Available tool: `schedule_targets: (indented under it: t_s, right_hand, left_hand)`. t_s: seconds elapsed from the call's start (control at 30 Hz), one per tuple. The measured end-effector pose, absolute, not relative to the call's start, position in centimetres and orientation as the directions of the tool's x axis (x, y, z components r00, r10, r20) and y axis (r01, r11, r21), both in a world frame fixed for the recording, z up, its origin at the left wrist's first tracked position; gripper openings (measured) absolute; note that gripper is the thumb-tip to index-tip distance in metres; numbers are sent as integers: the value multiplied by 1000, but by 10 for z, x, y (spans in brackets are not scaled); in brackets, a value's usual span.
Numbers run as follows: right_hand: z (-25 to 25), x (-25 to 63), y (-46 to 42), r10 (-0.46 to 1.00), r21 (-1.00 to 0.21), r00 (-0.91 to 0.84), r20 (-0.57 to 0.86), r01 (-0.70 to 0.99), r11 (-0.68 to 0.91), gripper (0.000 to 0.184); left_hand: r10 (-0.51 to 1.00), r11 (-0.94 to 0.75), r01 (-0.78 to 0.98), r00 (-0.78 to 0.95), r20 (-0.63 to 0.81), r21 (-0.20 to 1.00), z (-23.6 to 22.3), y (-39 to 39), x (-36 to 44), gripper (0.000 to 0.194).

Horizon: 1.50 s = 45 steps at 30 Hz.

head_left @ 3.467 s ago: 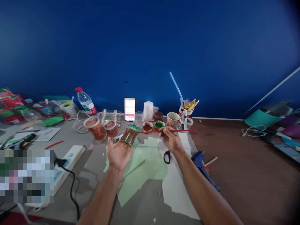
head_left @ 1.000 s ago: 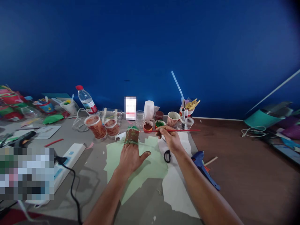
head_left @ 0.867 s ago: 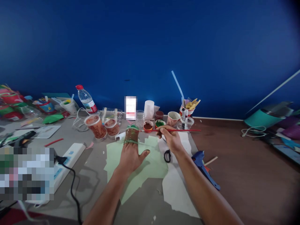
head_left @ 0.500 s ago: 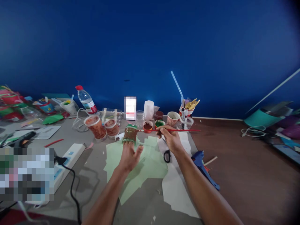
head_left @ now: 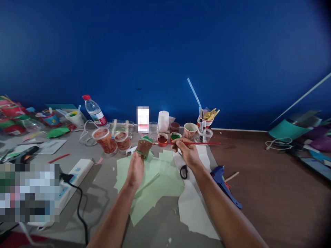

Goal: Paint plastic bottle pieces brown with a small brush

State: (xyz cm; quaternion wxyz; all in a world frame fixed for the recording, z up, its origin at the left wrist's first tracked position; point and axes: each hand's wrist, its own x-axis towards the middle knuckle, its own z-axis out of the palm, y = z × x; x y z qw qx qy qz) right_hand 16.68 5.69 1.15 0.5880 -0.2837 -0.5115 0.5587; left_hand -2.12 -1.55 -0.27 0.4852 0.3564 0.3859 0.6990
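My left hand point(head_left: 136, 170) grips a small brown-painted cup point(head_left: 144, 147) with green paint at both ends, tilted above the pale green paper point(head_left: 165, 172). The thumb lies along its near end, and the other fingers are partly hidden behind it. In my right hand point(head_left: 187, 151), closed in a pinch, a slender red-handled paintbrush point(head_left: 207, 143) lies level, its tip pointing left at the cup's right side. Whether the bristles touch the cup I cannot tell. Just beyond stand a cup of brown paint point(head_left: 162, 139) and a cup of green paint point(head_left: 175, 137).
Reddish-smeared plastic cups point(head_left: 104, 140) and a water bottle point(head_left: 95, 112) stand at left, near a power strip point(head_left: 74, 181). A paper cup point(head_left: 190, 131) is behind my right hand. Black scissor handles point(head_left: 183, 172) lie on white paper point(head_left: 196, 210), left of a blue glue gun point(head_left: 224, 186).
My left hand has turned, bringing the thumb from out at the right onto the cup's near end. The cup now leans to the right. My right hand and the brush have barely moved.
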Motion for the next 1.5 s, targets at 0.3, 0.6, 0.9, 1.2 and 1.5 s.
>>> schedule_targets:
  t_s: [0.3, 0.6, 0.9, 1.2, 1.5]
  right_hand:
    - [12, 167, 56, 941, -905, -161, 298, -361, 224, 19]
    - [11, 168, 56, 940, -916, -164, 299, -326, 234, 22]
    - [9, 167, 57, 938, -921, -170, 303, -304, 242, 22]
    - [16, 170, 55, 957, -889, -107, 268, -411, 203, 17]
    - [17, 166, 51, 930, -863, -191, 315, -466, 196, 19]
  left_hand:
    - [979, -147, -755, -202, -13, 639, 23, -21, -28, 63]
    - [980, -117, -901, -172, -96, 419, 15, -17, -44, 69]
    - [969, -199, -890, -240, -51, 410, 15, -16, -49, 66]
    - [971, -212, -890, -238, -14, 403, 11, -16, -54, 67]
    - [983, -183, -963, -186, 8, 197, 5, -15, -53, 66]
